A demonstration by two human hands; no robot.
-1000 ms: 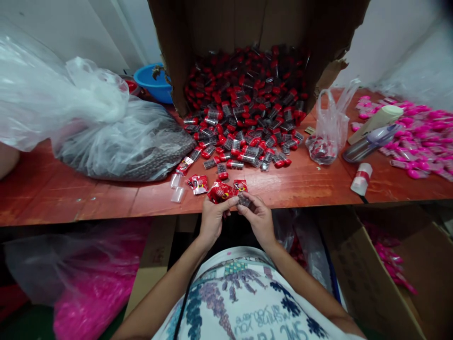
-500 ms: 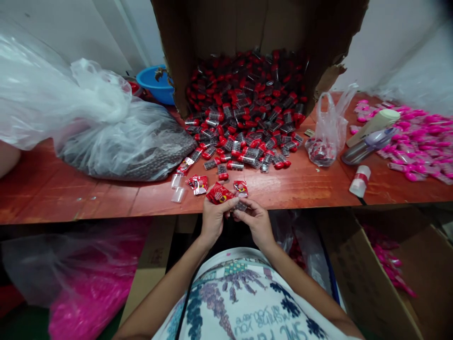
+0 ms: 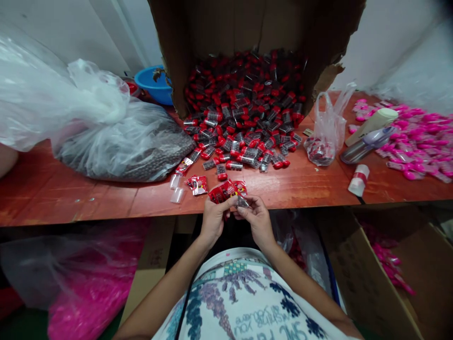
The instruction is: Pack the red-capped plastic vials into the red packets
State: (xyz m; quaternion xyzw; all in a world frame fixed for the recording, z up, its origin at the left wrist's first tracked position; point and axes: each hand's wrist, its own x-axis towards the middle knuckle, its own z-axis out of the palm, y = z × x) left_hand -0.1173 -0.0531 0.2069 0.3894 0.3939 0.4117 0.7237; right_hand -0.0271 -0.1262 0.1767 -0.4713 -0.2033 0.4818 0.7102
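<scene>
At the front edge of the reddish table, my left hand [image 3: 213, 218] is closed around a red printed packet [image 3: 221, 192], which sticks out above its fingers. My right hand [image 3: 257, 218] pinches a small clear container with dark contents [image 3: 242, 202]; my left thumb reaches against its near end. The fingers under it are partly hidden. Just behind the held packet lies another red packet [image 3: 241, 186]. More red packets [image 3: 198, 185] lie left of my hands, beside two clear empty tubes [image 3: 177, 195]. Small red-capped containers [image 3: 234, 165] with dark contents spread behind them.
A torn cardboard box [image 3: 170, 61] on its side spills red-capped containers. A knotted plastic bag of dark beads [image 3: 127, 146] lies left, near a blue basin [image 3: 154, 85]. Right are a small plastic bag [image 3: 323, 137], a bottle [image 3: 366, 146], a white roll [image 3: 358, 180] and pink items [image 3: 421, 137].
My hands stay together at the table edge, fingers shifting slightly. The held packet tilts, then lies flatter, now overlapping the packet behind it. The small container turns a little between my fingers.
</scene>
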